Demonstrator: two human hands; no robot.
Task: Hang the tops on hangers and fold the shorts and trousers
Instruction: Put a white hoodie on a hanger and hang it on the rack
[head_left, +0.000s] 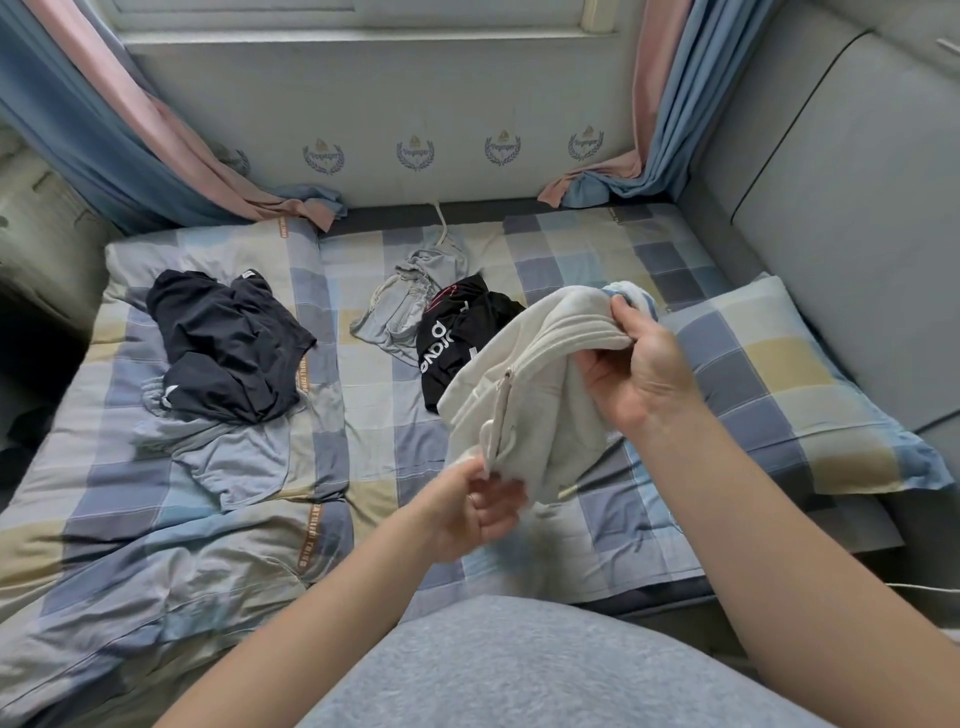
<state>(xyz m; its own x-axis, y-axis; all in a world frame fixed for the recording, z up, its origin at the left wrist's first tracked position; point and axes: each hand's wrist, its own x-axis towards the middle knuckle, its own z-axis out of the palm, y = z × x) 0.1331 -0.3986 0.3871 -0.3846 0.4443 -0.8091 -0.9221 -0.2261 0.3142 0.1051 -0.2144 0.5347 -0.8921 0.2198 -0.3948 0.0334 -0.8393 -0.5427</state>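
Note:
A cream garment (524, 395) with a ribbed waistband and a drawstring hangs above the bed between my hands. My right hand (634, 364) grips its waistband at the upper right. My left hand (475, 506) pinches its lower edge near the drawstring. Behind it on the bed lies a black garment with white lettering (452, 338), partly covering light grey drawstring shorts (402, 306). At the left, a crumpled black garment (228, 343) lies on top of a grey-blue piece (234, 457). No hanger shows.
The bed (374, 426) has a checked blue, yellow and white sheet. A matching pillow (789, 395) lies at the right, a checked duvet (156, 571) at the front left. Blue and pink curtains (130, 135) hang at both back corners. A grey padded wall (831, 208) borders the right.

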